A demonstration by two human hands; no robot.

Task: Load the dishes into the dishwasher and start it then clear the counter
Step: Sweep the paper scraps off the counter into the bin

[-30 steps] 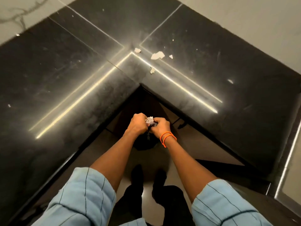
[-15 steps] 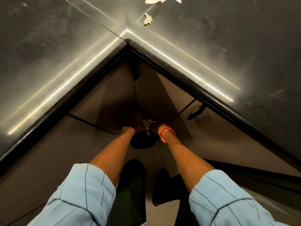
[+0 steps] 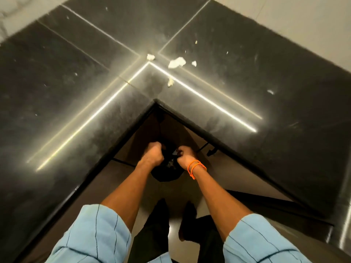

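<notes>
Below the inner corner of the black L-shaped counter (image 3: 79,103), my two hands hold a black bag (image 3: 167,174) between them. My left hand (image 3: 152,154) is fisted on the bag's left edge. On the right edge is my right hand (image 3: 185,155), which wears orange bands at the wrist. A small pale scrap shows inside the bag's mouth. On the counter near its corner seam lie white crumpled scraps: a large one (image 3: 177,62), a smaller one (image 3: 150,56) to its left and another (image 3: 170,82) nearer the edge.
Brown cabinet fronts (image 3: 136,141) with a dark handle (image 3: 210,151) stand under the counter. Pale walls (image 3: 303,19) back the counter at top right. My feet (image 3: 161,211) stand on a glossy floor. Tiny crumbs dot the counter.
My hands were pressed together around a crumpled white scrap and dipped low under the counter. Now they are apart, each gripping the bag's edge, and the view has tilted back up.
</notes>
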